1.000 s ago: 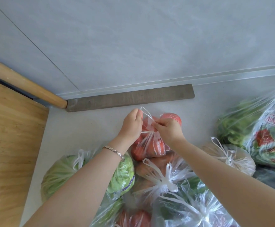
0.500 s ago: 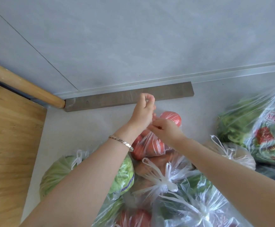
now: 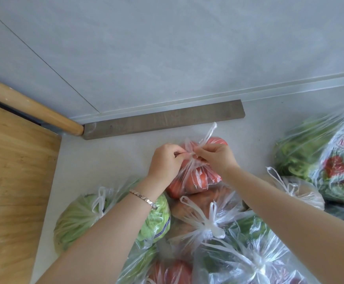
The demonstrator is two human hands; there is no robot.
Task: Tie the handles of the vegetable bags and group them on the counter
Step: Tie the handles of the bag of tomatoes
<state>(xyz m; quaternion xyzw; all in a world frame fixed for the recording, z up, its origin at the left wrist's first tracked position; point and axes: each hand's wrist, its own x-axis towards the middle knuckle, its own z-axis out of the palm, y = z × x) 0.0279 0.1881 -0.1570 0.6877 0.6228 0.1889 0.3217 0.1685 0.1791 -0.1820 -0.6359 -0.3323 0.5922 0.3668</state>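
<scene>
A clear bag of tomatoes [image 3: 195,179] sits on the pale counter [image 3: 113,160] at the far end of a cluster of bags. My left hand [image 3: 166,160] and my right hand [image 3: 216,155] meet above it, each pinching one of its thin white handles [image 3: 208,134], which cross between my fingertips; one end sticks up toward the wall. Nearer me lie a tied cabbage bag [image 3: 81,218], a knotted bag of brownish produce [image 3: 206,218] and further tied bags [image 3: 255,259].
A large printed bag of greens [image 3: 322,158] and a small tied bag [image 3: 298,191] lie at the right. A dark wooden strip [image 3: 162,121] lies along the wall base. At the left stand a wooden board [image 3: 13,181] and a rolling pin [image 3: 29,105].
My left hand, raised with a handle half a second ago, has come back down to the bag top. Both hands now pinch the crossed handles close together, one end poking upward.
</scene>
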